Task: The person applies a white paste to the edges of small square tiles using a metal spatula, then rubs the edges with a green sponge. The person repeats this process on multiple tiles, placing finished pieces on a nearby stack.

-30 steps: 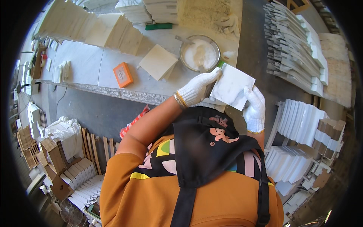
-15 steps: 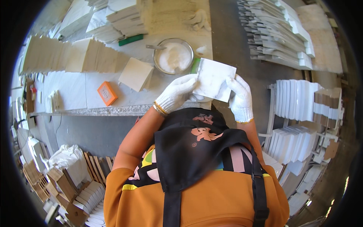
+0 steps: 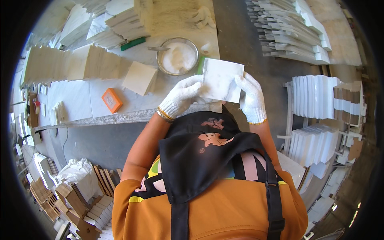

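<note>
A square white marble tile (image 3: 221,79) is held up in front of me between both hands. My left hand (image 3: 182,96), in a white knit glove, grips its left edge. My right hand (image 3: 251,97), also gloved, holds its right edge. The tile hovers just over the near edge of the white worktable (image 3: 80,102). Behind it on the table stands a round metal bowl (image 3: 177,56) of white powder. A green sponge (image 3: 201,63) peeks out from behind the tile's top left corner.
On the table lie a loose cream tile (image 3: 140,77), an orange block (image 3: 112,100), a green bar (image 3: 133,43) and rows of leaning tiles (image 3: 68,62). Stacked tiles (image 3: 292,30) fill the far right. White tile racks (image 3: 316,120) stand at right, crates of tiles (image 3: 76,196) at lower left.
The tile has been lifted and turned to face me squarely, now with both hands at its sides. The view has shifted forward over the table.
</note>
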